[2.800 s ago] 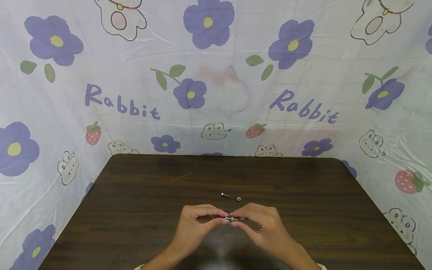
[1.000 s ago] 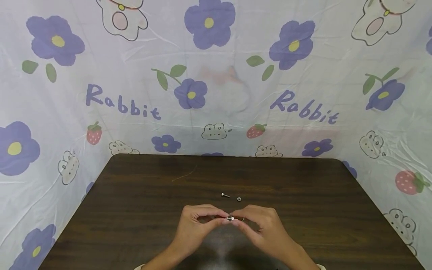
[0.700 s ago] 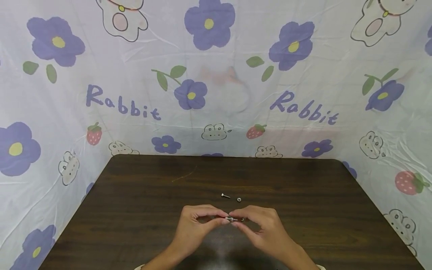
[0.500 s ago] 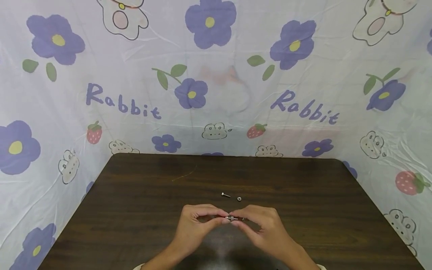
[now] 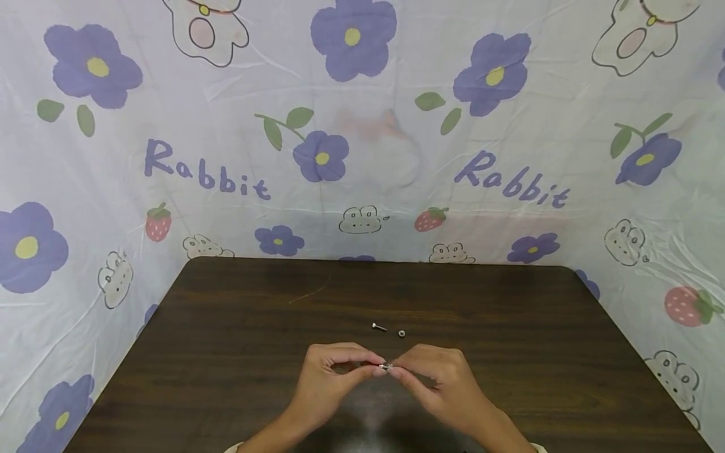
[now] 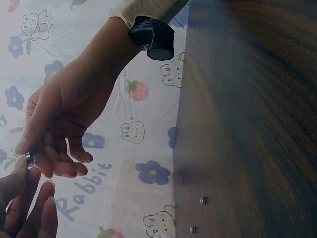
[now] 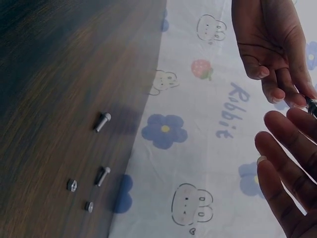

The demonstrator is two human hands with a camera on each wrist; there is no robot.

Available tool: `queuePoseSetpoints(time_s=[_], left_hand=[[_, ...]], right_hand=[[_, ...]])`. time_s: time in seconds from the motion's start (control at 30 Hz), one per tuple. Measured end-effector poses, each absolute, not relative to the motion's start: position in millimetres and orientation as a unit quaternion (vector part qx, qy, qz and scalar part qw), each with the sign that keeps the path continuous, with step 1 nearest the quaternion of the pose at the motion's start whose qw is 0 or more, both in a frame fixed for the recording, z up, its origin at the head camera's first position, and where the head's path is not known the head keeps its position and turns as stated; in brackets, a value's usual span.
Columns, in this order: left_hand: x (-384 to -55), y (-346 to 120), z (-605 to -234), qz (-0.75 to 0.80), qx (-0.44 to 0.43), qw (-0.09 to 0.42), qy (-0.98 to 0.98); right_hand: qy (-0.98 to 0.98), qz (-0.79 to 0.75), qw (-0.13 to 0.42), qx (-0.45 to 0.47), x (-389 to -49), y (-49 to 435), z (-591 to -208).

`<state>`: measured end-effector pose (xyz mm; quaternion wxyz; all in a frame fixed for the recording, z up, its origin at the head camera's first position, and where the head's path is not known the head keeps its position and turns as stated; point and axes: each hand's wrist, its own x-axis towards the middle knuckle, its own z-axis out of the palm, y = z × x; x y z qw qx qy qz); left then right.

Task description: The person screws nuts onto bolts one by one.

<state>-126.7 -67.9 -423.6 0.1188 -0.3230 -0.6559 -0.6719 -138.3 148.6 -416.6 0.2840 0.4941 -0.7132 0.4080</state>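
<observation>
Both hands meet above the table near its front. Between the fingertips is a small metal bolt [image 5: 386,366] with a nut on it, lying sideways. The left hand [image 5: 328,380] pinches the bolt's left end with thumb and index finger. From the other side, the thumb and index finger of the right hand [image 5: 444,377] pinch at the nut, covering the shaft's right end. The other fingers [image 7: 280,144] of the right hand are spread loosely in the right wrist view. Only a dark bit of the held bolt [image 7: 311,106] shows there.
Beyond the hands a loose bolt [image 5: 379,327] and a nut [image 5: 401,333] lie on the dark wooden table [image 5: 226,352]. The right wrist view shows a second bolt [image 7: 103,176] and another nut [image 7: 72,185]. A printed cloth [image 5: 362,189] hangs behind the table.
The right fingertips have shifted slightly left, closing over the shaft's end that stuck out before. A nut seen behind the right fingers is now hidden. The left hand stays in place.
</observation>
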Motion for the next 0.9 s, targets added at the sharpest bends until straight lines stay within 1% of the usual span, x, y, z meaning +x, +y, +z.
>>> queuePoseSetpoints(time_s=[0.2, 0.43, 0.67, 0.9], left_hand=[[-126.9, -69.4, -424.0, -0.666, -0.310, 0.115, -0.668], [-127.0, -70.1, -425.3, -0.670, -0.310, 0.113, -0.666], [-127.4, -69.2, -424.5, -0.671, -0.316, 0.116, -0.661], [-127.1, -68.5, -425.6, -0.671, -0.318, 0.116, -0.659]], right_hand=[[-0.715, 0.417, 0.278, 0.487, -138.0, 149.2, -416.6], [-0.704, 0.410, 0.299, 0.498, -139.0, 148.4, -414.3], [-0.705, 0.404, 0.306, 0.497, -138.9, 147.6, -412.5], [-0.709, 0.406, 0.293, 0.497, -137.7, 148.5, -414.4]])
